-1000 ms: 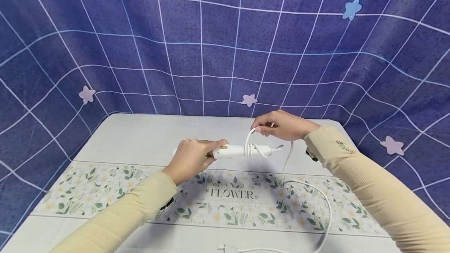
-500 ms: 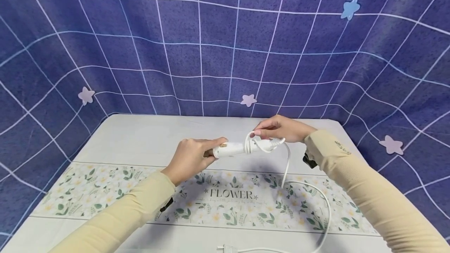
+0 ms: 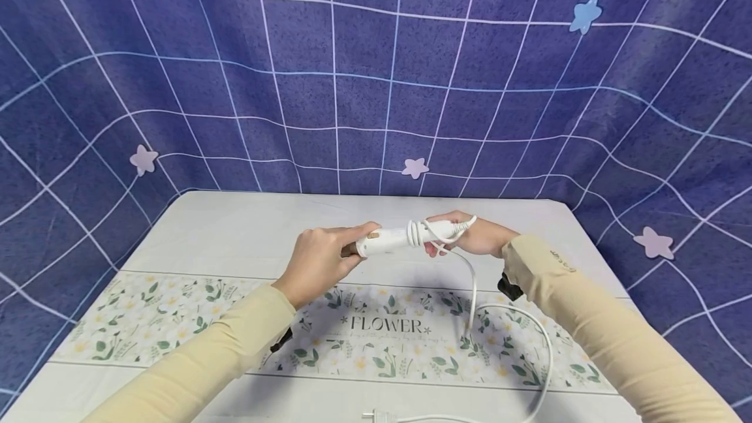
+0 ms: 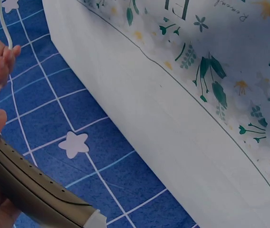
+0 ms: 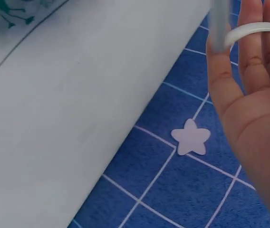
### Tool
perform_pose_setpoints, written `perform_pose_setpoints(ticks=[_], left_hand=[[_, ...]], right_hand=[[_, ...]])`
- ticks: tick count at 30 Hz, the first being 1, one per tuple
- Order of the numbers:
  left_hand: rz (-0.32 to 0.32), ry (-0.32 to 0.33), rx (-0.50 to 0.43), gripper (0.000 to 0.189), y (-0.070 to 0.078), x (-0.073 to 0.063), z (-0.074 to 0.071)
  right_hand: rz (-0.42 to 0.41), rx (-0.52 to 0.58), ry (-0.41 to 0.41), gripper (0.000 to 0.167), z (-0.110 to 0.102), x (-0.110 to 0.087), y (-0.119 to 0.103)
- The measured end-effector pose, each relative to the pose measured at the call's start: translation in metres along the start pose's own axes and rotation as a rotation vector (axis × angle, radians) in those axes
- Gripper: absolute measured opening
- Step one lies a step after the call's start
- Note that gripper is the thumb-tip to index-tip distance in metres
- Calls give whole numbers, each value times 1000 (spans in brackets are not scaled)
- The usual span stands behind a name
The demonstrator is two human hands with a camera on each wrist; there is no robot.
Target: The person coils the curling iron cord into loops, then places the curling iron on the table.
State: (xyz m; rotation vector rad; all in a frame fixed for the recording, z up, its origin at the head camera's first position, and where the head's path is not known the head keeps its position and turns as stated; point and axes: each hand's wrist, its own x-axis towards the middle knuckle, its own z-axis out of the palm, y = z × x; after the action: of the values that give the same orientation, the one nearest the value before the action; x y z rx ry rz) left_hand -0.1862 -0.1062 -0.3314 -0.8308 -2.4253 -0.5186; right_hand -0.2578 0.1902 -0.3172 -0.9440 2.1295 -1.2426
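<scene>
My left hand (image 3: 317,258) grips a hair straightener (image 3: 384,241) around its middle, off the table. Its white handle end points right; in the left wrist view its bronze-coloured body (image 4: 35,183) has a row of small holes and a white tip. Several turns of white power cord (image 3: 414,234) circle the handle. Behind the handle's cord end is my right hand (image 3: 486,237), partly hidden by it. In the right wrist view, the cord (image 5: 256,29) crosses the right fingers (image 5: 254,61), which hold it loosely curled.
The loose cord hangs to the table and loops right, ending in a two-pin plug (image 3: 384,416) at the front edge. A white table cover (image 3: 247,227) carries a floral band with the word FLOWER. Blue grid curtain (image 3: 364,103) with stars surrounds the back and sides.
My right hand has gone from above the handle, over its cord end, to behind and below it, carrying the cord around. The handle's right end has risen slightly; the left hand keeps its grip.
</scene>
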Motion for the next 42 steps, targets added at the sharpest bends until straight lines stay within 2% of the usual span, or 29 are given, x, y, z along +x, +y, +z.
perform_pose_setpoints(ticks=[3, 5, 12, 17, 21, 26, 30, 33, 38, 42], left_hand=[[-11, 16, 13, 55, 0, 1, -1], [-13, 27, 12, 54, 1, 2, 0], [-82, 36, 16, 49, 3, 5, 2], [-140, 77, 38, 51, 1, 9, 1], [-155, 94, 49, 50, -1, 11, 0], [-175, 80, 49, 50, -2, 11, 0], [-201, 72, 48, 51, -2, 11, 1], [-208, 66, 52, 51, -2, 10, 2], [-221, 55, 62, 52, -3, 10, 4], [-233, 49, 76, 53, -5, 9, 5]], right_hand=[[70, -19, 44, 25, 4, -1, 3], [81, -13, 57, 27, 7, -2, 5], [45, -22, 32, 37, 21, -5, 10], [33, -56, 39, 38, 31, -8, 14], [35, -66, 76, 35, 39, -9, 18], [14, -139, 161, 33, 46, -10, 19], [19, -228, 225, 35, 52, -14, 18], [15, -338, 260, 34, 58, -16, 15], [-19, -592, 327, 31, 71, -19, 7], [-93, -786, 359, 29, 80, -22, 0]])
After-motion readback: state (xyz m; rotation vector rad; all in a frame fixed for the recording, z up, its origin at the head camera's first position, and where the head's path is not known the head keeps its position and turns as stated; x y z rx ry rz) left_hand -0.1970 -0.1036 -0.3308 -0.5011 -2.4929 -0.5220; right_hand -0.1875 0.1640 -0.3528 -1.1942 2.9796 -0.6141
